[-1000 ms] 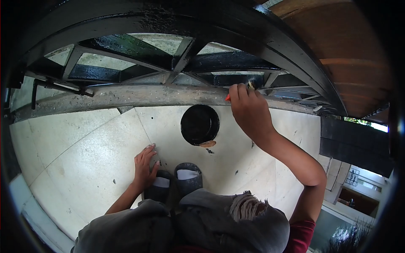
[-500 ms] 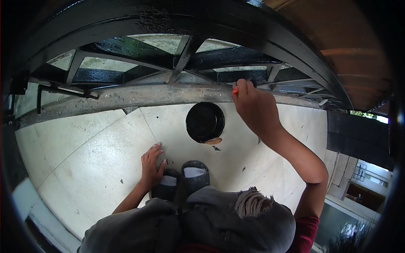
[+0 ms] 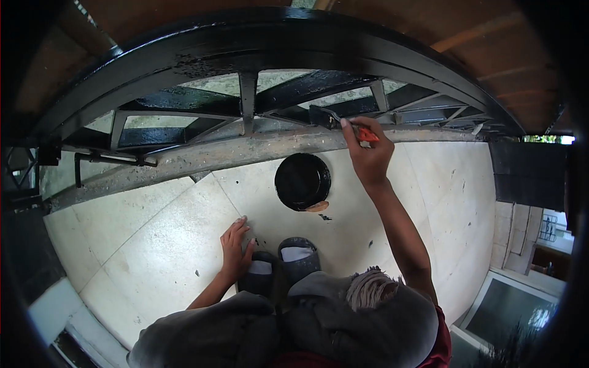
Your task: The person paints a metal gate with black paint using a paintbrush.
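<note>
My right hand (image 3: 372, 150) is closed round the red-orange handle of a paintbrush (image 3: 328, 118). The brush's dark bristle end overlaps the lower bars of a black metal gate (image 3: 245, 101), whose frame looks wet and glossy in places. Below and left of that hand, a round black paint container (image 3: 302, 182) stands on the pale tiled floor, dark inside. A small brown piece (image 3: 318, 207) lies against its near rim. Fingers spread, my left hand (image 3: 235, 248) hangs over the tiles beside my left slipper, holding nothing.
A rough concrete sill (image 3: 202, 152) runs under the gate. My dark slippers (image 3: 299, 257) are just in front of the container. Brown panels (image 3: 491, 49) rise behind the gate, and a glazed white frame (image 3: 512, 310) is at the lower right. Dark specks dot the tiles.
My right hand has turned and shifted slightly, so the paintbrush now shows, pointing left at the gate bars. The whole view has swung a little; the left hand keeps its pose.
</note>
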